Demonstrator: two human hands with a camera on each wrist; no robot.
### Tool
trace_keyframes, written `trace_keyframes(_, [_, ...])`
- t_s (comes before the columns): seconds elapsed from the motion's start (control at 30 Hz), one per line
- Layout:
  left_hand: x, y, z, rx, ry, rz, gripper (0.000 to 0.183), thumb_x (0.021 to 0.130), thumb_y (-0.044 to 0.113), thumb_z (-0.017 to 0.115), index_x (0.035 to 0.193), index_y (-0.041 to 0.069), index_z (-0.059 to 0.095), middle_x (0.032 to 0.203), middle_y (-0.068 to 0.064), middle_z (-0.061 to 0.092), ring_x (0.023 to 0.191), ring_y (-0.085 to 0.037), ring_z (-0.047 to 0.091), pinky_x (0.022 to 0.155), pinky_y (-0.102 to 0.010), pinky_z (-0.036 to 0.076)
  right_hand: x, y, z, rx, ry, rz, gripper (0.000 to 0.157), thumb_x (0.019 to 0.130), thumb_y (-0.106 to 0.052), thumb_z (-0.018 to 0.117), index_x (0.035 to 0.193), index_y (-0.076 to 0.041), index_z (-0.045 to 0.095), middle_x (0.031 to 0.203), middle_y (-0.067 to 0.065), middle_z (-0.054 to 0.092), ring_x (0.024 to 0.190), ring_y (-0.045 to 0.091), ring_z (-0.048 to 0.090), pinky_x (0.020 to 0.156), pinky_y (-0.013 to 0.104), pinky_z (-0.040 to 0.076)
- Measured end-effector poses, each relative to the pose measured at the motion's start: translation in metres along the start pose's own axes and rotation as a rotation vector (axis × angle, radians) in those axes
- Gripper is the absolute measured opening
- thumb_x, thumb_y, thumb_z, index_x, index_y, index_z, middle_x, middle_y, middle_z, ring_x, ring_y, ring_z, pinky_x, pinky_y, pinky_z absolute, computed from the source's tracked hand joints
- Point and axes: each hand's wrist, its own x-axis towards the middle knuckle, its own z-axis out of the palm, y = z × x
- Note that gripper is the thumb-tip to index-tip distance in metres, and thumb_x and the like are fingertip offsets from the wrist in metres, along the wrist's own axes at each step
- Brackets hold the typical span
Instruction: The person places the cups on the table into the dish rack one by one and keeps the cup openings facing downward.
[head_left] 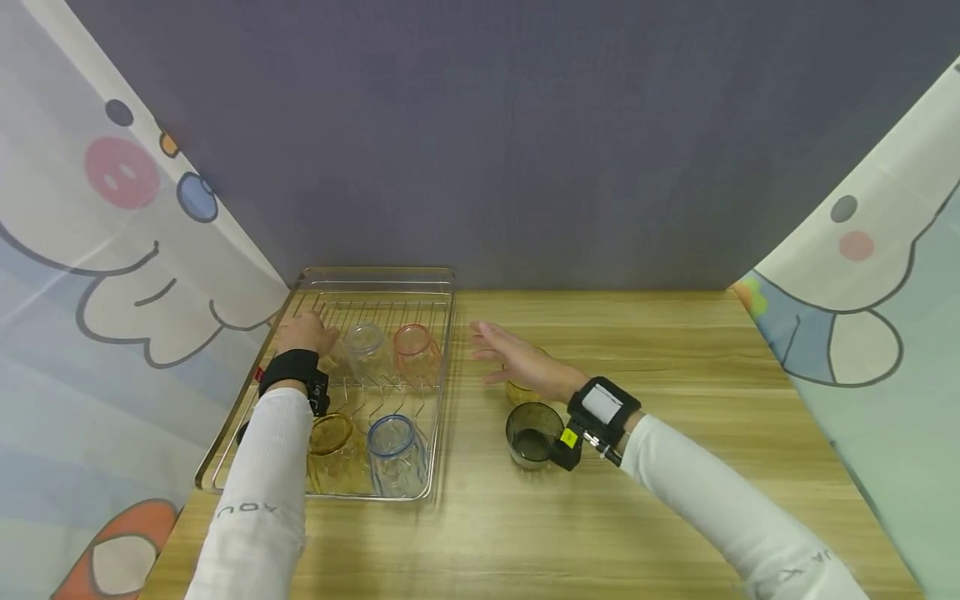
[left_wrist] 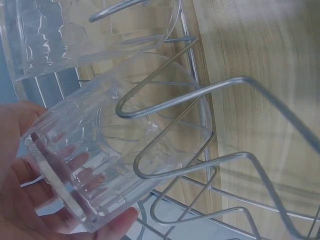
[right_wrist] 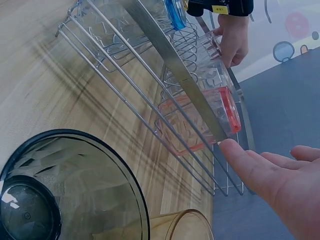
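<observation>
My left hand [head_left: 306, 335] is in the left part of a wire rack [head_left: 378, 269]. In the left wrist view its fingers curl round the thick base of a clear ribbed glass [left_wrist: 117, 145], which leans among the bent wires. My right hand [head_left: 519, 360] is held out with straight fingers, holding nothing, to the right of the rack. Below it, partly covered, an amber glass [head_left: 522, 394] stands on the table. Nearer me is a smoky grey glass [head_left: 534, 433], its mouth facing up.
Other glasses stand in the rack: a clear one [head_left: 367, 354], a pink one [head_left: 417, 354], an amber one [head_left: 333, 454] and a blue-rimmed one [head_left: 396, 458]. A grey panel [head_left: 525, 150] rises behind the wooden table [head_left: 637, 517], with printed curtains [head_left: 862, 300] at both sides.
</observation>
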Motion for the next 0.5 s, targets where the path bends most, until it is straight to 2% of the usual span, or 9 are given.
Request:
trace_keyframes(0.07, [0.0009,-0.0002,0.0007,-0.005,-0.004,-0.003,0.047,0.102,0.030,0.041,0.111,-0.013,0.058,0.126,-0.042,0.052,0.111,-0.057,0.054,0.090,-0.062,0.049,-0.0001,0.0015,-0.0003,0.002,0.002,0.008,0.066,0.106,-0.053,0.022,0.159,-0.015,0.010,0.164,0.014,0.019,0.149,0.033,0.028,0.114,0.054,0.038])
trace_keyframes(0.13, [0.0019,-0.0007,0.0009,-0.001,-0.020,-0.005,0.049,0.102,0.030,0.040,0.118,-0.014,0.056,0.129,-0.042,0.049,0.114,-0.058,0.052,0.092,-0.063,0.048,-0.0001,0.0027,0.0000,-0.001,0.000,0.016,0.066,0.106,-0.054,0.022,0.159,-0.016,0.011,0.164,0.012,0.020,0.150,0.032,0.027,0.114,0.052,0.039])
trace_keyframes(0.23, [0.0030,-0.0005,0.0005,0.026,-0.074,0.010,0.059,0.103,0.031,0.034,0.137,-0.016,0.042,0.138,-0.045,0.039,0.125,-0.060,0.042,0.102,-0.065,0.042,-0.0004,0.0047,0.0011,-0.001,-0.015,0.019,0.067,0.106,-0.055,0.020,0.159,-0.016,0.010,0.165,0.013,0.018,0.151,0.033,0.025,0.114,0.052,0.039])
trace_keyframes(0.33, [0.0047,0.0001,-0.0005,0.054,-0.132,0.028,0.066,0.103,0.033,0.030,0.145,-0.018,0.026,0.144,-0.047,0.029,0.131,-0.062,0.032,0.109,-0.066,0.035,-0.0004,0.0067,0.0024,-0.006,-0.024,0.035,0.070,0.104,-0.058,0.021,0.160,-0.017,0.008,0.166,0.012,0.015,0.151,0.033,0.024,0.115,0.053,0.037])
trace_keyframes(0.5, [0.0090,-0.0023,-0.0011,0.063,-0.178,0.073,0.066,0.105,0.035,0.026,0.146,-0.016,0.027,0.146,-0.043,0.028,0.135,-0.062,0.026,0.112,-0.066,0.030,-0.0001,0.0078,0.0049,-0.030,-0.013,0.063,0.075,0.101,-0.065,0.022,0.160,-0.019,0.010,0.166,0.010,0.017,0.150,0.031,0.027,0.115,0.052,0.038])
